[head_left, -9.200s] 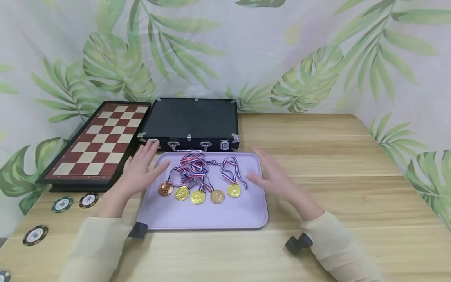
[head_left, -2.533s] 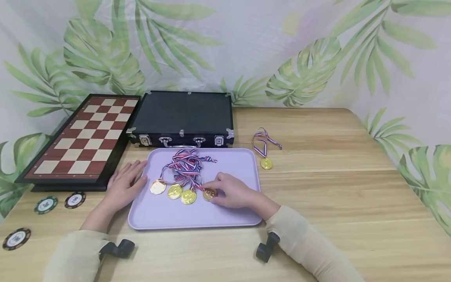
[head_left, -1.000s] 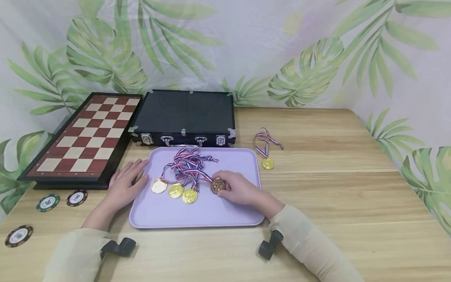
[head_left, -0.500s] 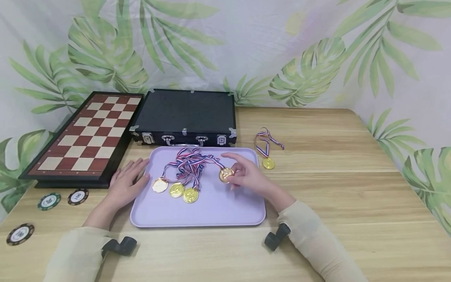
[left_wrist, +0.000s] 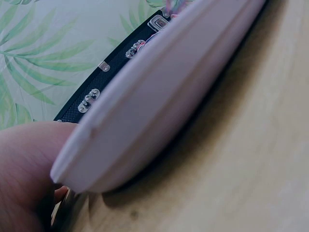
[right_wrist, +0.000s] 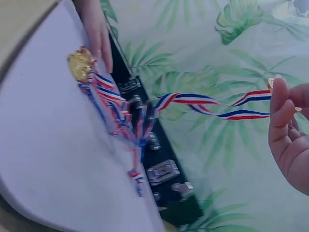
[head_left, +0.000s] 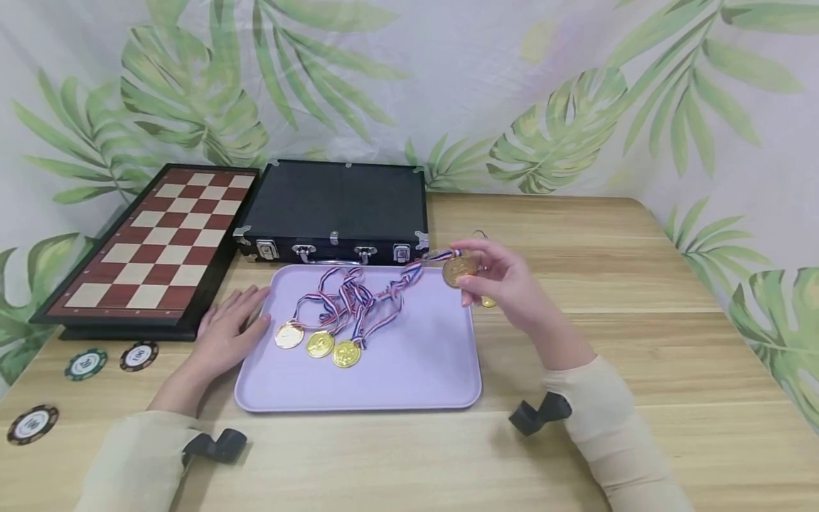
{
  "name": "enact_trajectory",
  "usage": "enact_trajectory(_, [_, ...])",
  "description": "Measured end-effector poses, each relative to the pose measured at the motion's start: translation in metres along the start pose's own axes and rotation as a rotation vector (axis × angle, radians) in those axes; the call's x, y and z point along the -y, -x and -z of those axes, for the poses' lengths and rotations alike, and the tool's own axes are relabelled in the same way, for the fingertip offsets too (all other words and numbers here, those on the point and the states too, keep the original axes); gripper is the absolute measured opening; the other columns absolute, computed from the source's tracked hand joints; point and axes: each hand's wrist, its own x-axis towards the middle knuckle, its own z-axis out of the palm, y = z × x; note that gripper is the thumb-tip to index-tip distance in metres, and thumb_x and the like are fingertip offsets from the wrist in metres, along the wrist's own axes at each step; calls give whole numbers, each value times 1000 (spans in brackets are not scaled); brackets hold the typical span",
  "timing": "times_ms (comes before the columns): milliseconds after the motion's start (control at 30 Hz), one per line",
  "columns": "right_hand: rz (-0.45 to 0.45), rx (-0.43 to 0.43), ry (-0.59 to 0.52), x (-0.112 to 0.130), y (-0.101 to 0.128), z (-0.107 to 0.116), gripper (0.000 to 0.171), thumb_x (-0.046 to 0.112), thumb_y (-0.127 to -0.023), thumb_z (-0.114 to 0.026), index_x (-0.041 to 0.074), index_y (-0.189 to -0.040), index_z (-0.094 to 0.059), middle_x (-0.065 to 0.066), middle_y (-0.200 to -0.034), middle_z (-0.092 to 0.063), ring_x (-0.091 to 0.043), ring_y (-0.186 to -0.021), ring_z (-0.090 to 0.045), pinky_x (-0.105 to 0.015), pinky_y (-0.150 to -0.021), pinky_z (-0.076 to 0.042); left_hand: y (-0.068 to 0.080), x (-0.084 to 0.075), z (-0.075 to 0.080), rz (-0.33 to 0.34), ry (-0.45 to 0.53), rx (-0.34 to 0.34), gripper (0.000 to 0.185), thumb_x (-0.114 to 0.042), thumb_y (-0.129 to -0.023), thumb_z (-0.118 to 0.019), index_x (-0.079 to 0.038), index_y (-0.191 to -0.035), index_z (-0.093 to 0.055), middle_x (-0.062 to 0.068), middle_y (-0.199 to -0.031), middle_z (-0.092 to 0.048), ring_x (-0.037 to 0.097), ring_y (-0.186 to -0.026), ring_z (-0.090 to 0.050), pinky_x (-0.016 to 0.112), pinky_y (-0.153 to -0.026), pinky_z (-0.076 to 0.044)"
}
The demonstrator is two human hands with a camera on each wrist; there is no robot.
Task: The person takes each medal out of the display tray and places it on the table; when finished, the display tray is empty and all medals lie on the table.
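Observation:
My right hand pinches a gold-coloured medal above the tray's far right corner. Its striped red, white and blue ribbon stretches back to the tangled ribbons on the lilac tray. Three more medals lie on the tray: a pale shiny one and two gold ones, the rightmost medal nearest the front. Partly hidden behind my right hand, another gold medal lies on the table. My left hand rests against the tray's left edge, fingers relaxed.
Behind the tray stands a black case with metal latches. A chessboard lies to its left. Several poker chips are on the table at left, including a green chip. A leaf-patterned cloth hangs behind the wooden table.
One gold medal went from the tray to the table at right. Since then my right hand has picked up another and raised it up and right, drawing its ribbon taut. My left hand stays put.

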Motion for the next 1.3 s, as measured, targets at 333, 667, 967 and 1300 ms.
enact_trajectory(333, [167, 17, -95, 57, 6, 26, 50, -21, -75, -47, 8, -115, -54, -13, -79, -52, -18, -53, -55, -21, -47, -45, 1, -2, 0, 7, 1, 8, 50, -32, -90, -40, -6, -133, -32, 24, -134, -26, 39, -124, -13, 54, -95, 2])
enact_trajectory(667, [222, -24, -319, 97, 17, 58, 43, -22, -75, -48, -9, -116, -46, -22, -80, -55, -24, -56, -55, -24, -51, -47, 0, -1, 1, 4, 5, 7, 51, -32, -90, -40, -6, -133, -33, 25, -134, -26, 40, -124, -12, 55, -94, 2])
enact_trajectory(967, [19, -331, -312, 86, -11, 98, 46, -20, -75, -50, -3, -118, -47, -20, -75, -55, -25, -52, -57, -26, -50, -48, -2, 3, 0, -4, 11, 3, 51, -32, -90, -41, -7, -133, -32, 24, -134, -26, 39, -124, -12, 55, -95, 3])
enact_trajectory(1300, [-194, -520, -208, 44, -61, 133, 50, -14, -76, -55, 4, -122, -46, -16, -79, -55, -21, -53, -58, -22, -49, -47, -1, 2, 0, -13, 19, 3, 50, -32, -89, -42, -6, -132, -33, 25, -133, -27, 40, -124, -13, 55, -95, 3])
